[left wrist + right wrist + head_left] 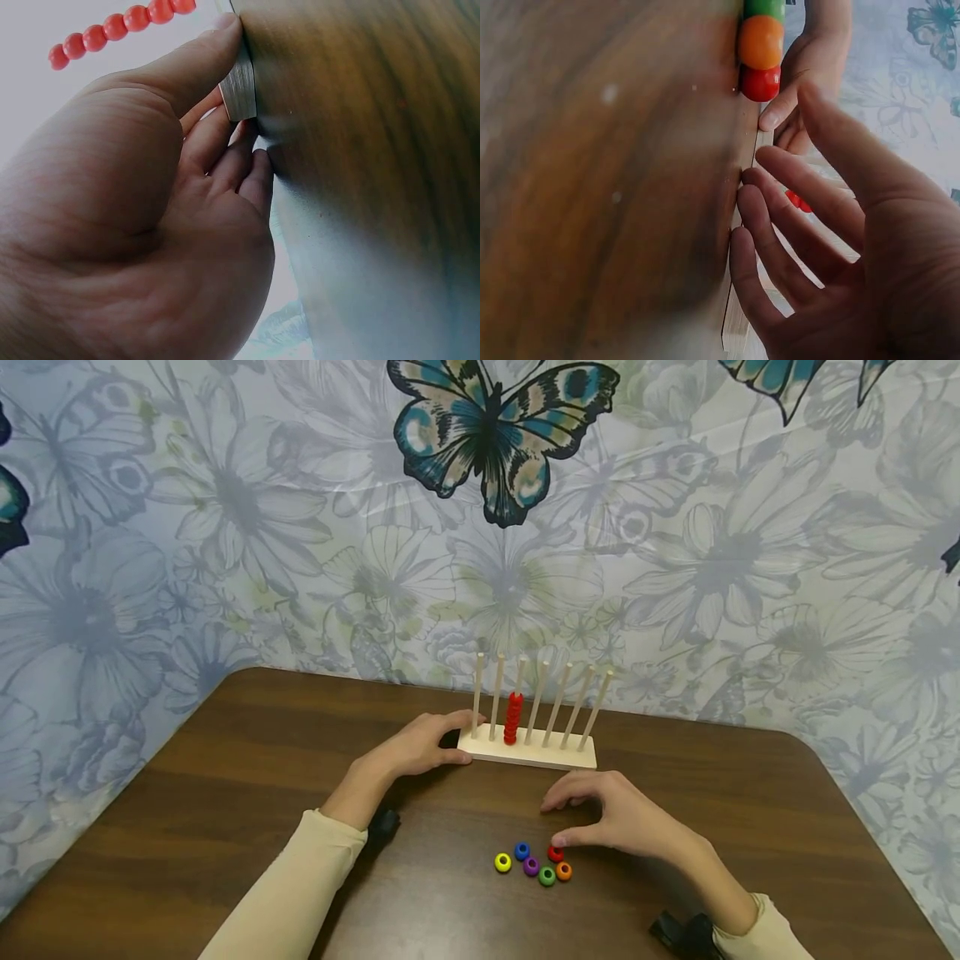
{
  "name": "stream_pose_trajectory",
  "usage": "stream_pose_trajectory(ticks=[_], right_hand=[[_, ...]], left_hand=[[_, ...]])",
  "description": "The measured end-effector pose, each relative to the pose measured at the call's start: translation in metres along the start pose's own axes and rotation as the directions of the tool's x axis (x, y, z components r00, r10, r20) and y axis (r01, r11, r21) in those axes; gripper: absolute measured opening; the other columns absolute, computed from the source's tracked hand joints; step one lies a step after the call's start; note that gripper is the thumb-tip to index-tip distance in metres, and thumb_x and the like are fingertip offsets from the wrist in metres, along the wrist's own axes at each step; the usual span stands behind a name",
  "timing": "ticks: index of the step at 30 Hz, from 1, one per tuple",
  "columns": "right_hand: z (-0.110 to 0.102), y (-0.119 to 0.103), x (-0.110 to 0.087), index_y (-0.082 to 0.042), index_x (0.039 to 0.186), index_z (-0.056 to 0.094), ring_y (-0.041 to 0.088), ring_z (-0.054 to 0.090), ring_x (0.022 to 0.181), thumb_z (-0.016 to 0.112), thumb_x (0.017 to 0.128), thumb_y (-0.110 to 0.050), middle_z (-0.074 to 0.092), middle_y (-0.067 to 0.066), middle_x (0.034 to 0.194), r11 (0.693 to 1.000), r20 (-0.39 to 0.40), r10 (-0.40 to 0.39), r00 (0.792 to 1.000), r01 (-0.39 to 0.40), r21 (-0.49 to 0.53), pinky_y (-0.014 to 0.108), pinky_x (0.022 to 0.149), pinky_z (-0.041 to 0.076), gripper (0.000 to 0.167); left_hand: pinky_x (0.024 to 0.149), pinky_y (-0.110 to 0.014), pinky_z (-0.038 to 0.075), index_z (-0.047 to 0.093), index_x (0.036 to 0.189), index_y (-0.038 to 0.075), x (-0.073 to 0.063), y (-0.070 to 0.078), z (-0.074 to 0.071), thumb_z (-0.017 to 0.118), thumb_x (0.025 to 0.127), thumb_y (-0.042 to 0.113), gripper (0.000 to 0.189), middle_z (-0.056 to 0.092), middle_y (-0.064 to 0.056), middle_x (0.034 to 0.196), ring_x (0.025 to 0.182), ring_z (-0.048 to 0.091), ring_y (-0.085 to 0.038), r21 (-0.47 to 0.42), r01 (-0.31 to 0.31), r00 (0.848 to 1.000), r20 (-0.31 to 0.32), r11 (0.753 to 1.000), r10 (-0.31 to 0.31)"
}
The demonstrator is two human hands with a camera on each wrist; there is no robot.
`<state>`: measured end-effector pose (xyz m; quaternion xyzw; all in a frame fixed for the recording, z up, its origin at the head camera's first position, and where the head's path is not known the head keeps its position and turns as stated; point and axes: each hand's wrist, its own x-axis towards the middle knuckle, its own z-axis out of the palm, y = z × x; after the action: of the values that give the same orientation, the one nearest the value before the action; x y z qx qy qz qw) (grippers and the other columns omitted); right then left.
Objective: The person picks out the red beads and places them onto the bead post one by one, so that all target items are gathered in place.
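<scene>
At the back of the table stands a pale wooden peg rack (525,758) with several upright pegs. A stack of red beads (513,718) fills much of the third peg from the left. My left hand (408,747) grips the rack's left end, thumb on the near side and fingers beyond it. Loosely spread, my right hand (615,810) hovers in front of the rack and holds nothing. Its thumb is over the loose red bead (556,853) in the head view; contact cannot be told. Nearby lie orange (564,871), green (547,877), purple (531,867), blue (522,851) and yellow beads (502,862).
The brown wooden table (247,777) has rounded far corners. Right behind it hangs a wall covering (720,560) printed with flowers and butterflies. Black wrist devices show at the left wrist (385,827) and the right wrist (686,935).
</scene>
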<state>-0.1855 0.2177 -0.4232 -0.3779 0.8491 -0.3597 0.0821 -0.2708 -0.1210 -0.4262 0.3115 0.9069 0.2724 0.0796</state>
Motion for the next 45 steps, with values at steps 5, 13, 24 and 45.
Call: stream_pose_trajectory(ticks=[5,13,24,45], right_hand=[[0.001,-0.002,-0.001,-0.029,0.119,0.077,0.008,0.064,0.116,0.088,0.086,-0.044,0.07,-0.013,0.127,0.999,0.05,0.024,0.998,-0.026,0.036,0.034,0.098,0.054,0.038],[0.004,-0.003,0.0,-0.029,0.118,0.077,0.01,0.065,0.111,0.086,0.088,-0.04,0.069,-0.013,0.126,0.999,0.049,0.034,0.998,-0.035,0.021,0.034,0.096,0.055,0.033],[0.009,-0.006,0.004,-0.027,0.114,0.078,0.008,0.068,0.101,0.086,0.09,-0.025,0.073,-0.014,0.112,1.0,0.027,-0.007,1.0,0.007,0.003,0.03,0.087,0.057,0.025],[-0.007,-0.015,0.005,-0.022,0.106,0.079,0.007,0.069,0.087,0.085,0.09,-0.012,0.073,-0.014,0.099,0.999,-0.039,-0.01,0.999,0.008,-0.051,0.031,0.078,0.06,0.02]], left_hand=[[0.114,-0.057,0.046,0.053,0.154,0.019,-0.002,0.0,-0.002,0.075,0.099,0.029,0.06,0.061,-0.01,0.151,0.139,0.057,-0.037,-0.003,0.009,1.0,0.004,1.0,-0.009],[0.114,-0.055,0.046,0.054,0.154,0.02,0.001,-0.001,-0.001,0.076,0.099,0.03,0.06,0.057,-0.007,0.155,0.14,0.056,-0.036,0.008,0.014,1.0,0.012,1.0,-0.014],[0.115,-0.056,0.045,0.053,0.155,0.021,0.0,0.002,-0.002,0.076,0.099,0.029,0.061,0.057,-0.009,0.156,0.141,0.054,-0.037,0.003,0.034,0.999,0.019,0.999,-0.034],[0.115,-0.056,0.046,0.053,0.155,0.02,-0.001,0.001,0.001,0.076,0.099,0.029,0.062,0.057,-0.01,0.155,0.141,0.055,-0.037,-0.001,0.021,1.0,0.009,1.0,-0.021]])
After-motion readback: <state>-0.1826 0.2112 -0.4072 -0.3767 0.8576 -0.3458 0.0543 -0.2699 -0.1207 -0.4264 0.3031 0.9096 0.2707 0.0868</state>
